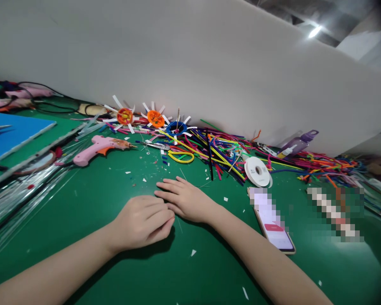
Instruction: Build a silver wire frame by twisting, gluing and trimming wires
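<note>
My left hand (142,222) rests on the green mat (92,203) with its fingers curled loosely inward; nothing shows in them. My right hand (184,198) lies flat just beyond it, fingers stretched leftward and touching the left hand's fingertips, holding nothing. A pink glue gun (100,148) lies to the far left of both hands. A yellow loop (180,157) sits on the mat ahead of the right hand. Behind it stand three pinwheel-like pieces, two orange (124,115) (155,118) and one blue (176,128).
A heap of coloured pipe cleaners (228,152) runs along the white wall. A white tape roll (257,171) and a phone (274,224) lie right of my right arm. Clear thin rods (15,195) and a blue board (9,133) are at left. A purple bottle (296,145) lies far right.
</note>
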The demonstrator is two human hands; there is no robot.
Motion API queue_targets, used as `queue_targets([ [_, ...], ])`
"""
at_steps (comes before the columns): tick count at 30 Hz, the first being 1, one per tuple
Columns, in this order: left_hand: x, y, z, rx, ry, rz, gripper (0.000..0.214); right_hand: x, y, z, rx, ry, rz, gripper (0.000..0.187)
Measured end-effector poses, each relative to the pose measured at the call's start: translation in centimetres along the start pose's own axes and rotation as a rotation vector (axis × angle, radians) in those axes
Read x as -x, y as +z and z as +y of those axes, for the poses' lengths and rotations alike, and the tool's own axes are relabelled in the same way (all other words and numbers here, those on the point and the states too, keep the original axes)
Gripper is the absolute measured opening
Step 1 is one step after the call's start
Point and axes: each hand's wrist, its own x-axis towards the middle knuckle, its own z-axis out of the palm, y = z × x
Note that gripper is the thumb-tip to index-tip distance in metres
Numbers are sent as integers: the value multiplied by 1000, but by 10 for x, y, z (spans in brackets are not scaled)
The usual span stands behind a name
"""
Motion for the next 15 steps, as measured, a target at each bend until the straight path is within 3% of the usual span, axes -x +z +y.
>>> queue_targets([
  [6, -3, 0, 10, -7, 72, -73, 16, 1, -1, 10, -15, 39, 68, 41],
  [10, -16, -14, 11, -30, 75, -264, 18, 2, -1, 13, -10, 29, 119, 41],
  [12, -20, -30, 2, -85, -47, -392, 20, 2, -2, 14, -3, 15, 160, 37],
  [15, -7, -63, -24, -136, -494, -432, 26, 3, -3, 15, -20, 6, 251, 30],
])
